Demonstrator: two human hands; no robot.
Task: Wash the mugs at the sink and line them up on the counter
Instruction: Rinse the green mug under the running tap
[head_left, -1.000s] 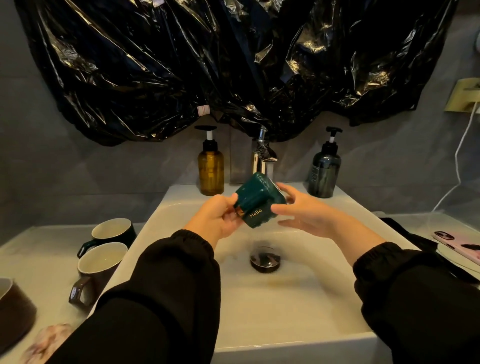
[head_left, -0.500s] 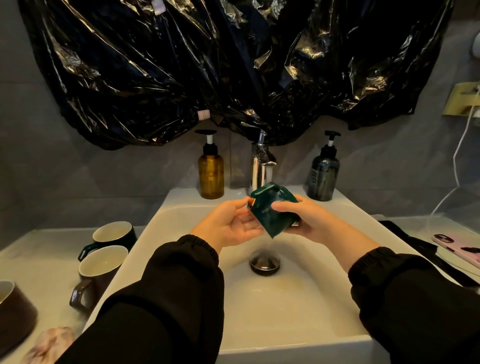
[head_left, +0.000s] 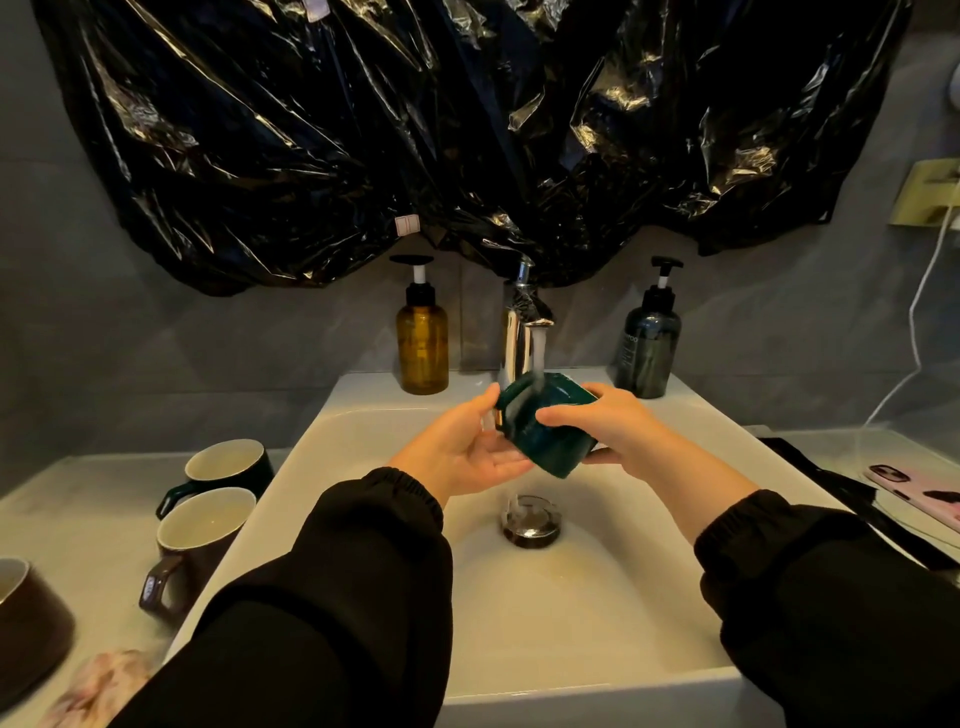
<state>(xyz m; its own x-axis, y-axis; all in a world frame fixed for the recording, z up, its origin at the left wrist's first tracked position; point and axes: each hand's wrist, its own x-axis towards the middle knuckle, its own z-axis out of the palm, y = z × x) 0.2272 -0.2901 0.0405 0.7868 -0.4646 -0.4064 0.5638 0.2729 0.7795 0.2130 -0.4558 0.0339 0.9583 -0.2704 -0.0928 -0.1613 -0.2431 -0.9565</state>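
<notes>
Both arms reach forward in black sleeves (head_left: 337, 571), and the hands meet in the middle. The left hand (head_left: 462, 457) lies palm up with the fingers straight and the thumb raised; the fingers touch the mug (head_left: 545, 447) from below. The right hand (head_left: 613, 426) comes from the right side and grips the mug, fingers curled over it. Both wrists are bare.

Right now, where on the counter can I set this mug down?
Left counter: bare patch behind and left of the dark green mug and brown mug, toward the wall. Right side is crowded: phone and black mat.
</notes>
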